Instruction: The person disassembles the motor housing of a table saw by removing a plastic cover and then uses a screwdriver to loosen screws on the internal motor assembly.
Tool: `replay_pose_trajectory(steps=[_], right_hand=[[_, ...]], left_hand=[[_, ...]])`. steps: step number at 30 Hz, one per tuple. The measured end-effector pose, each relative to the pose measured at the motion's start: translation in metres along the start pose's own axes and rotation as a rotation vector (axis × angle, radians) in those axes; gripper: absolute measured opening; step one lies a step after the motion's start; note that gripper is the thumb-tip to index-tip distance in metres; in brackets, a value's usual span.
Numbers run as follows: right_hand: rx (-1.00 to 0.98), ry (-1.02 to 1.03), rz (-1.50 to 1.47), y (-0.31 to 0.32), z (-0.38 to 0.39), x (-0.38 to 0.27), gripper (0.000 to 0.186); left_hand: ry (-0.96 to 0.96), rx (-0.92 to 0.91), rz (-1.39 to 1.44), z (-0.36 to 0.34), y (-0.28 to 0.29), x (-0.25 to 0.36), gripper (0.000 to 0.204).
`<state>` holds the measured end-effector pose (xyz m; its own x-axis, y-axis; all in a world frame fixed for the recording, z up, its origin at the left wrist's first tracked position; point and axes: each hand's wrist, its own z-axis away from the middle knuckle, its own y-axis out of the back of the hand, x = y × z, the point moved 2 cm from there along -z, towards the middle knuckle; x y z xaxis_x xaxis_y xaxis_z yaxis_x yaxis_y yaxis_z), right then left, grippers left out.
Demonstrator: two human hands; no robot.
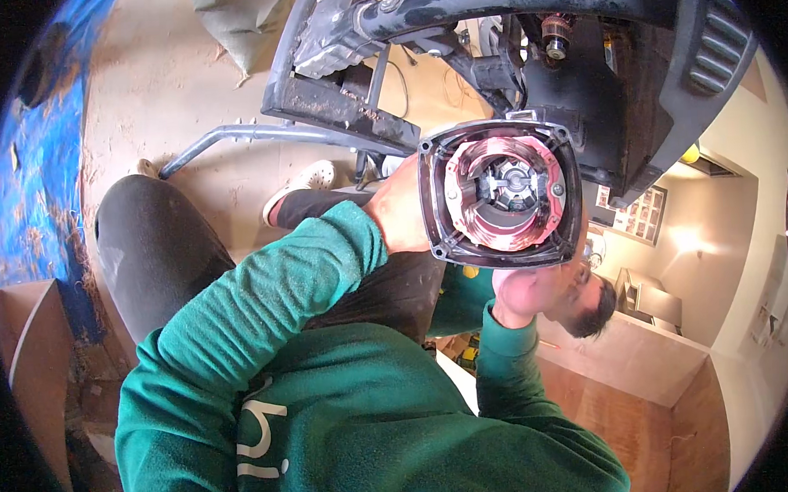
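A black, square-rimmed motor housing (438, 237) faces up toward me, its copper-wound stator (490, 235) and pinkish insulating ring showing round a deep central opening. My left hand (401, 212) grips its left side, with the fingers hidden behind the rim. From below, my right hand (521, 291) supports the lower right of the housing; its fingers are mostly covered too. Beyond the housing is a dark power-tool machine with a thick curved arm (489, 3). A motor armature (556, 38) with a coppery end pokes out of that machine's body.
A grey tubular stand leg (257, 131) crosses the dusty floor (158, 89) on the left. Further left lies a blue tarp (31, 200) strewn with shavings. A pale sack (242, 24) sits at the top. Another person's head (590, 306) is close behind my right hand.
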<state>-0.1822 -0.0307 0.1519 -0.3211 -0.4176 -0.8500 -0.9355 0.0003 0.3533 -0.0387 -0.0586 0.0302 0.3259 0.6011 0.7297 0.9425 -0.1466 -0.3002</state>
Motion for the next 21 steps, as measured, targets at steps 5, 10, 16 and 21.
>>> replay_pose_trajectory(steps=[5, 10, 16, 21], right_hand=[[0.095, -0.087, 0.078, -0.003, 0.003, 0.000, 0.049], [0.128, -0.104, 0.066, 0.001, 0.007, 0.005, 0.045], [0.128, -0.098, 0.056, 0.006, 0.010, 0.007, 0.045], [0.048, -0.069, 0.170, 0.020, 0.009, 0.001, 0.048]], left_hand=[[0.258, 0.013, 0.412, -0.004, -0.003, -0.003, 0.067], [0.259, 0.042, 0.563, -0.005, -0.012, -0.012, 0.071], [0.318, 0.063, 0.750, -0.004, -0.015, -0.012, 0.076], [0.188, 0.037, 0.605, -0.001, -0.021, -0.023, 0.083]])
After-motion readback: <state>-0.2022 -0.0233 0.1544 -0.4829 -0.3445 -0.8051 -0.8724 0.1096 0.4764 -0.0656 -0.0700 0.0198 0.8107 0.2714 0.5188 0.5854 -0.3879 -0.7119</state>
